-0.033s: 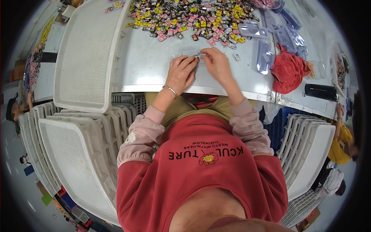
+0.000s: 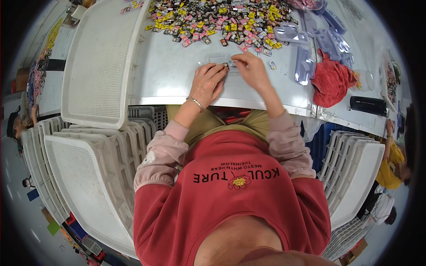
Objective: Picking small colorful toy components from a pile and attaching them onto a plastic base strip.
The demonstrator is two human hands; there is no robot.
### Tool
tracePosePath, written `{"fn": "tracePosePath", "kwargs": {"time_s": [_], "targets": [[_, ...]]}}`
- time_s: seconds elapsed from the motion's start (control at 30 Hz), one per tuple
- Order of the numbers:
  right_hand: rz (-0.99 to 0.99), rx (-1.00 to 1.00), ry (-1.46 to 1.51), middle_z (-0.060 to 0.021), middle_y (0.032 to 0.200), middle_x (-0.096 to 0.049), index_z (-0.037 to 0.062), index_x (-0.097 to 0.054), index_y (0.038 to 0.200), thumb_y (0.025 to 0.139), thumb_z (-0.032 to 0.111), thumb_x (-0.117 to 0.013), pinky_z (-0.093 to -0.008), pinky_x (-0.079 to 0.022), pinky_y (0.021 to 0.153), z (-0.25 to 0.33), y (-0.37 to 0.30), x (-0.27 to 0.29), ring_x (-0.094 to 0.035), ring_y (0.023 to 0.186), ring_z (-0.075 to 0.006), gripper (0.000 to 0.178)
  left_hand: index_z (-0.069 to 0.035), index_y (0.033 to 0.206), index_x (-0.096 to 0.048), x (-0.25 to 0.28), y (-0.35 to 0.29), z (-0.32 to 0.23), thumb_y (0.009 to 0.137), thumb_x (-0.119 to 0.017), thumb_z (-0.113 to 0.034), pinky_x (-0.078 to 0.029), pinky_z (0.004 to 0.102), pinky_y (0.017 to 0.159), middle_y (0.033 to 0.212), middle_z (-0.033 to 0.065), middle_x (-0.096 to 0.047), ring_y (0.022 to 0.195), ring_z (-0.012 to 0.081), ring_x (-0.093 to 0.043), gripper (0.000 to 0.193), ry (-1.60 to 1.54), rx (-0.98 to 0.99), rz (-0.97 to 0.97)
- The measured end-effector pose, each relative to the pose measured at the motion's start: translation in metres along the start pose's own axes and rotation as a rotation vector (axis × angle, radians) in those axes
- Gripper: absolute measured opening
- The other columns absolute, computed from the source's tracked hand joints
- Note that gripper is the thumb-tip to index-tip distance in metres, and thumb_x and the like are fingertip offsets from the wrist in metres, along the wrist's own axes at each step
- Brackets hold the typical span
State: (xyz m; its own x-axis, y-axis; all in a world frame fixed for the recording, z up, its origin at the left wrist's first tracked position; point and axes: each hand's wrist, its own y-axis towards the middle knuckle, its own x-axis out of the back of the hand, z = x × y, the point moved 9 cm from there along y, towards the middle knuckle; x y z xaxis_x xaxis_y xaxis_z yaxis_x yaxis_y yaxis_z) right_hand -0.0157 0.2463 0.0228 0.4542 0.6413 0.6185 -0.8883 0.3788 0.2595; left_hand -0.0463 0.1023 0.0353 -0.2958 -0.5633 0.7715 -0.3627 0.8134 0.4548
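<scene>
Over a shallow clear plastic tray (image 2: 217, 59) on the metal table, my two hands are close together. My left hand (image 2: 207, 83), with a bracelet at its wrist, has its fingers closed, the tips on a small dark rectangular piece (image 2: 226, 67). Just to the right, my right hand (image 2: 252, 71) pinches a small pale piece (image 2: 233, 63) between thumb and forefinger at the tray's edge. Part of the tray is hidden under my fingers. Farther back lies a large heap of small rectangular pieces (image 2: 213, 22) in black, pink and yellow. One loose piece (image 2: 272, 65) rests right of my right hand.
A white mesh crate (image 2: 100, 62) lies at the left of the table. More crates (image 2: 88, 164) stand on both sides of me. Purple-tinted plastic trays (image 2: 304, 66), a red cloth (image 2: 330, 84) and a black cylinder (image 2: 368, 106) are at the right. Other people work at the far sides.
My right hand has shifted slightly to the right and its forearm has turned a little. My left hand stays in place at the clear tray.
</scene>
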Motion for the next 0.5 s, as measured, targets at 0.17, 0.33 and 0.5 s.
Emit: {"fn": "tracePosePath", "kwargs": {"time_s": [0.17,0.33,0.5], "targets": [[0.425,-0.028,0.003,-0.0116,0.081,-0.064,0.0004,-0.067,0.092,0.08,0.004,-0.063,-0.0336,-0.049,0.064,0.006,0.026,-0.015,-0.062,0.071,-0.0243,0.014,-0.006,0.109,-0.065,0.001,-0.004,0.01,0.073,-0.065,-0.004,-0.039,0.0434,0.096,0.117,0.0058,-0.061,0.111,0.0282,-0.052,0.036,-0.049,-0.024,0.012],[0.398,0.188,-0.071,-0.0104,0.078,-0.062,-0.0005,-0.068,0.084,0.077,0.005,-0.067,-0.0322,-0.048,0.063,0.009,0.03,-0.028,-0.06,0.067,-0.0216,0.009,-0.006,0.106,-0.065,0.0,-0.004,0.008,0.073,-0.064,-0.003,-0.039,0.0437,0.095,0.116,0.0059,-0.061,0.112,0.0283,-0.052,0.033,-0.073,-0.023,-0.007],[0.226,0.014,0.111,-0.0111,0.079,-0.062,0.0013,-0.07,0.084,0.077,0.005,-0.068,-0.0336,-0.049,0.062,-0.003,0.014,0.0,-0.062,0.068,-0.0241,0.008,-0.005,0.105,-0.065,0.003,-0.003,0.006,0.072,-0.064,-0.001,-0.04,0.0442,0.095,0.117,0.006,-0.061,0.111,0.0287,-0.052,0.033,-0.064,-0.025,-0.028]]}}
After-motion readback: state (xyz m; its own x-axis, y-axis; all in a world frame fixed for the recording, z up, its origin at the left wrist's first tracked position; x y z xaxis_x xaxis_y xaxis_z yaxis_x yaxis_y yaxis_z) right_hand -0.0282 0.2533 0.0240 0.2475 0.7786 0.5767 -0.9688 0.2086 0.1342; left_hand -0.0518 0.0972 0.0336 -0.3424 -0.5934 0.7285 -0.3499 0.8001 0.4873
